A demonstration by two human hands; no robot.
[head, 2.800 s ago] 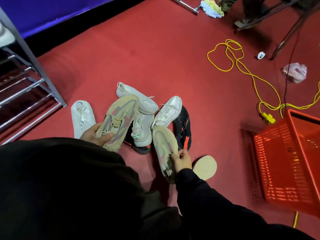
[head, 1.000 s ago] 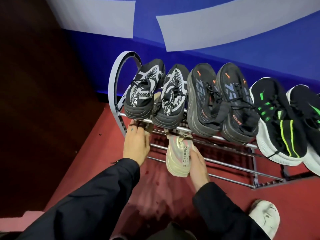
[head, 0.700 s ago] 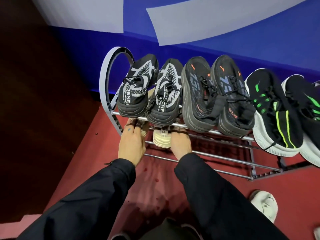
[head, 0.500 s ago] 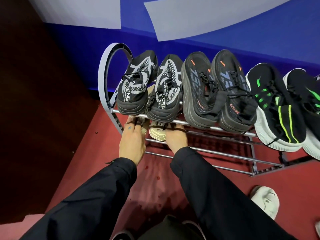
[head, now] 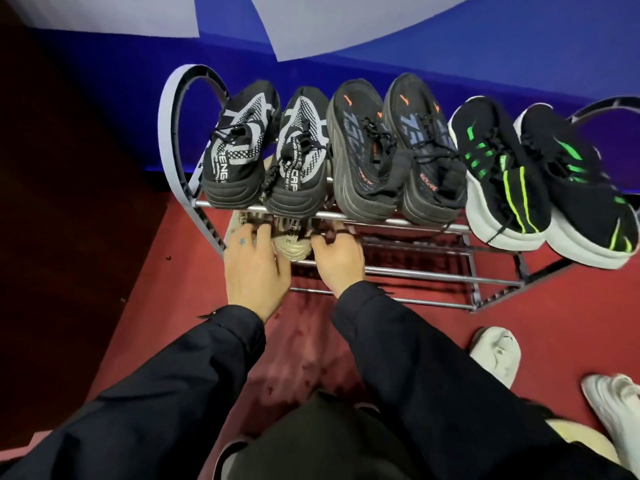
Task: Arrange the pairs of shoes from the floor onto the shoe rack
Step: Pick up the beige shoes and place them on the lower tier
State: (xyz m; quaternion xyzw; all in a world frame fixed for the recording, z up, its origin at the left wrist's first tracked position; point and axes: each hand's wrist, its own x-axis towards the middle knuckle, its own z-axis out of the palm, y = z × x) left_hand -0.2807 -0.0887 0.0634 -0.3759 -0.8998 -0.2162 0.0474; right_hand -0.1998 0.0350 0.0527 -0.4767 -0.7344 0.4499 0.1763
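A pair of beige shoes point(head: 293, 244) lies on the second shelf of the metal shoe rack point(head: 415, 273), at its left end, mostly hidden under the top shelf. My left hand point(head: 255, 268) rests on the left shoe's heel with its fingers stretched forward. My right hand point(head: 337, 259) touches the right shoe's side, fingers spread, their tips hidden under the top bar. On the top shelf stand a black-and-white pair point(head: 270, 154), a black-and-orange pair point(head: 391, 150) and a black-and-green pair point(head: 533, 171).
Two white shoes point(head: 496, 351) point(head: 614, 407) lie on the red carpet at the lower right. A blue wall stands behind the rack. The second shelf to the right of my hands holds nothing, and a lower shelf point(head: 398, 301) shows beneath.
I lifted the beige pair from the floor pile and turned to the rack. Over the last second both shoes slid under the top shelf, and my fingers have loosened on them.
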